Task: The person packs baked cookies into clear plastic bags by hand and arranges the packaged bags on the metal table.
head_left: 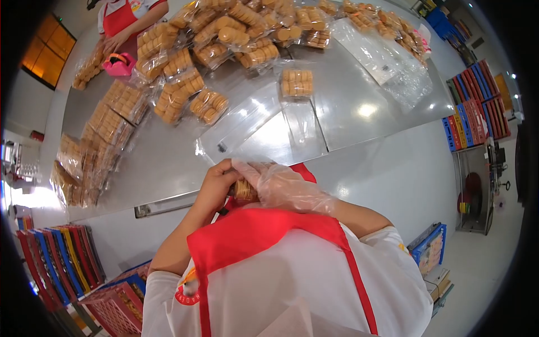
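Close to my chest, below the table's front edge, my left hand (219, 181) is bare and its fingers are closed round a small pack of round cookies (245, 191). My right hand (275, 184), in a clear plastic glove, is bent over the same pack from the other side; its fingertips are partly hidden. On the steel table just ahead lie flat clear plastic bags (224, 132). A bag with stacked cookies (297, 83) lies farther back, its empty end toward me.
A large heap of bagged cookies (233, 33) covers the back of the table (359, 112). Rows of packs (106, 132) lie left, near a pink tape dispenser (119, 64). More plastic bags (387, 67) lie right. A co-worker (126, 22) stands across. Crates (62, 261) stand on both sides.
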The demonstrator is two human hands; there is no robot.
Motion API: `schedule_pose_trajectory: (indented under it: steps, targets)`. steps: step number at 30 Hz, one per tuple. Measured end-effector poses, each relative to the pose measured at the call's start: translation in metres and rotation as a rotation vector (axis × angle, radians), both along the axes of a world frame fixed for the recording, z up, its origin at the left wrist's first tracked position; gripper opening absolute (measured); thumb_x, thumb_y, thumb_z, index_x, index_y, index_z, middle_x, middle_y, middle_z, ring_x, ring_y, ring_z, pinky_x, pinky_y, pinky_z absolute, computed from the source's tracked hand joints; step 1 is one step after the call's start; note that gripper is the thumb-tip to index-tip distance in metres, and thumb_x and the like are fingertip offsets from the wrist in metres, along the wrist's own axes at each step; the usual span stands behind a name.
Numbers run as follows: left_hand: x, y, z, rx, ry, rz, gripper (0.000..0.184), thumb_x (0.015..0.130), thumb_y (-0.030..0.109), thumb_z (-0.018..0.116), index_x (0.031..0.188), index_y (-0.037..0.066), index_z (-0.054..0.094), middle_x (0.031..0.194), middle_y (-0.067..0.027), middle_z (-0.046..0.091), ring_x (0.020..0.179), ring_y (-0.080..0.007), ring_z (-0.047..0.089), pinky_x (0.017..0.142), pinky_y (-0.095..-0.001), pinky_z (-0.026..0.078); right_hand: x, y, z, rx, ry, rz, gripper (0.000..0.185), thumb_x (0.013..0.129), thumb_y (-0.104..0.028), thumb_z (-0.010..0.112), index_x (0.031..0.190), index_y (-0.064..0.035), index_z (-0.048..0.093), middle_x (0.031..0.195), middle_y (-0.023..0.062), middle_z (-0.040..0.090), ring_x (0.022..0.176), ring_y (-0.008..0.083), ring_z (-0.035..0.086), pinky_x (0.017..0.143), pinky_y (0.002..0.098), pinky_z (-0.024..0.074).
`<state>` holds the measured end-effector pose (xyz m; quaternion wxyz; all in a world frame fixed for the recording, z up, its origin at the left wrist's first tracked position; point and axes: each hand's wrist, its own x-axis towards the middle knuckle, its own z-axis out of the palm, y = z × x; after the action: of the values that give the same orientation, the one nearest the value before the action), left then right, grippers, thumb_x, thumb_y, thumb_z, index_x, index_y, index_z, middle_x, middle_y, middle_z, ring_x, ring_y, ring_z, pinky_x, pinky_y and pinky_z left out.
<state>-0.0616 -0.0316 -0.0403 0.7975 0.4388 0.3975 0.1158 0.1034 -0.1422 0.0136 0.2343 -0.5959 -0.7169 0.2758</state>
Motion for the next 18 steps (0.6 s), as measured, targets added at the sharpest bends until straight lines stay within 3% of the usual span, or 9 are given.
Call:
schedule_pose_trajectory:
  steps: [3,5,8,9,12,13,16,18]
  targets:
    - [0.027,0.009,0.003,0.089,0.005,-0.074,0.019,0.094,0.008,0.061,0.111,0.004,0.068,0.09,-0.0063,0.068,0.079,-0.0135,0.066,0.067,-0.0269,0.054,0.0,-0.004,0.004,-0.092,-0.132,-0.135,0.078,0.086,-0.033,0.073,0.143,0.0052,0.036,0.118,0.0278,0.062,0.108,0.0413,0.061,0.093,0.0448,0.05]
    - [0.045,0.011,0.015,0.193,0.028,-0.16,0.021,0.095,0.012,0.06,0.114,0.004,0.067,0.089,-0.0065,0.068,0.075,-0.0123,0.067,0.061,-0.0269,0.054,0.003,-0.003,0.032,-0.198,-0.027,-0.301,0.08,0.085,-0.032,0.073,0.144,0.0064,0.036,0.116,0.0292,0.062,0.107,0.0393,0.063,0.094,0.0419,0.0503]
    - [0.071,0.003,0.063,0.292,0.1,-0.222,0.021,0.097,0.017,0.06,0.112,0.005,0.068,0.093,-0.0053,0.066,0.068,-0.0098,0.063,0.056,-0.0257,0.051,0.034,-0.033,0.027,-0.293,0.537,-0.554,0.089,0.082,-0.026,0.077,0.149,0.0048,0.028,0.124,0.0211,0.06,0.113,0.0332,0.063,0.095,0.0388,0.0514]
    - [0.082,-0.006,0.075,0.549,0.07,-0.189,0.018,0.096,0.017,0.061,0.106,0.004,0.069,0.103,-0.008,0.064,0.073,-0.016,0.064,0.062,-0.0305,0.053,0.038,-0.052,0.013,-0.225,1.031,-0.647,0.075,0.085,-0.023,0.072,0.146,0.0018,0.036,0.126,0.0149,0.059,0.116,0.0266,0.061,0.097,0.0395,0.0517]
    - [0.107,-0.007,0.061,1.604,-0.228,-0.375,0.014,0.093,0.012,0.062,0.102,0.004,0.068,0.113,-0.0116,0.059,0.091,-0.0257,0.064,0.073,-0.0367,0.055,0.052,-0.094,0.011,-0.176,1.666,-0.796,0.057,0.086,-0.016,0.067,0.135,0.0028,0.045,0.122,0.0151,0.061,0.11,0.0268,0.064,0.096,0.0405,0.0537]
    - [0.117,-0.016,0.07,1.619,-0.231,-0.549,0.015,0.086,0.009,0.064,0.099,0.005,0.069,0.124,-0.0176,0.055,0.112,-0.0362,0.055,0.09,-0.0445,0.052,0.054,-0.106,0.007,-0.165,1.707,-0.86,0.056,0.086,-0.015,0.067,0.135,0.0022,0.046,0.121,0.015,0.061,0.109,0.026,0.064,0.096,0.0408,0.054]
    - [0.153,-0.027,0.063,2.136,-0.276,-0.817,0.02,0.08,0.011,0.065,0.098,0.004,0.07,0.133,-0.0182,0.052,0.118,-0.04,0.049,0.099,-0.0489,0.046,0.052,-0.134,-0.019,-0.155,1.8,-1.026,0.052,0.086,-0.014,0.068,0.132,0.0009,0.048,0.12,0.0147,0.061,0.106,0.0243,0.064,0.095,0.0412,0.0547]
    - [0.17,-0.029,0.05,2.341,-0.15,-0.836,0.027,0.076,0.014,0.063,0.098,0.002,0.071,0.138,-0.0204,0.048,0.117,-0.0403,0.047,0.098,-0.0476,0.044,0.05,-0.142,-0.042,-0.173,1.831,-1.09,0.049,0.087,-0.013,0.068,0.13,0.0008,0.049,0.12,0.0143,0.06,0.104,0.0243,0.064,0.094,0.0411,0.0549]
